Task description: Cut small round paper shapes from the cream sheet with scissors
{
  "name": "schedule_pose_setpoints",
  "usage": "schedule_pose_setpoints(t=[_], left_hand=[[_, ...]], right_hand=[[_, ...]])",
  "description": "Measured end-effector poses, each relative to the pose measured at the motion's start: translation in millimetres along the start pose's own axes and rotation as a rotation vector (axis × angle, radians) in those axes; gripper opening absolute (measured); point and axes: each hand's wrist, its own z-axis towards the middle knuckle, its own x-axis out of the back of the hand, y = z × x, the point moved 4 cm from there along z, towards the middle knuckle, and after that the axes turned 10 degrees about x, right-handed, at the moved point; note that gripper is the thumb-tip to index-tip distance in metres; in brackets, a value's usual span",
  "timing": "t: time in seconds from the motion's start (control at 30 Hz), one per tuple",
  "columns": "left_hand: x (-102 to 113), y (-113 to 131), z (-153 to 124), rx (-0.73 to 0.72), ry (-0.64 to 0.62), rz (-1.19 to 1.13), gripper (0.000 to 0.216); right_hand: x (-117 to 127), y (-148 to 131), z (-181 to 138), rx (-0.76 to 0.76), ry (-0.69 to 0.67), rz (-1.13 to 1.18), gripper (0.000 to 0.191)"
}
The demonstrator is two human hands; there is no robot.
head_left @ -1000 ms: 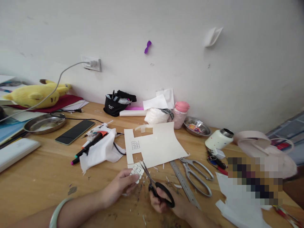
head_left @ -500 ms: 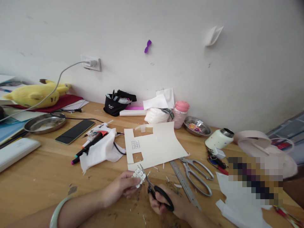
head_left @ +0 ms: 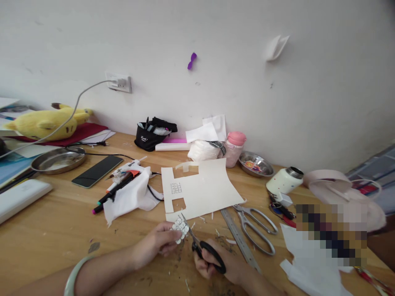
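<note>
Between the thumb and fingers of my left hand (head_left: 163,239) is a small white paper cutout (head_left: 180,228) with a scalloped edge and circles drawn in black. My right hand (head_left: 212,261) grips black-handled scissors (head_left: 216,251), fingers through the loops. Their narrow blades are slightly parted and lie at the cutout's right edge. Beyond both hands rests a cream sheet of card (head_left: 206,185) with notches cut out and a patch of drawn circles at its left. A steel ruler (head_left: 239,238) and larger silver scissors (head_left: 257,228) lie to the right of it.
At left are a phone (head_left: 97,171), a metal dish (head_left: 58,159), markers (head_left: 115,191) and crumpled white tissue (head_left: 131,197). A black pouch (head_left: 151,135), pink-lidded bottle (head_left: 235,149), steel bowl (head_left: 256,163) and white flask (head_left: 285,180) stand farther back. White paper (head_left: 311,263) lies right.
Almost nothing differs. The scissor blades and the cutout stay together in nearly the same place, with only a very slight shift at the blades.
</note>
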Motion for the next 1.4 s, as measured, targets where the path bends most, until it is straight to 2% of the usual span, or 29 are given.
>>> schedule_pose_setpoints(t=[0.23,0.47,0.7,1.03,1.4], left_hand=[[-2,2,-1,0.01,-0.027,0.047,0.039],[-1,2,0,0.014,0.0,0.038,0.038],[2,1,1,-0.004,0.003,0.028,0.037],[7,4,2,-0.039,0.14,0.053,0.035],[5,10,0,-0.054,0.163,0.131,0.037]], right_hand=[[1,0,1,-0.036,0.013,0.002,0.058],[-2,-5,0,-0.032,0.015,-0.013,0.058],[5,5,2,0.026,0.016,0.012,0.054],[5,8,2,0.07,-0.003,-0.001,0.053],[2,0,2,0.025,0.049,-0.079,0.05]])
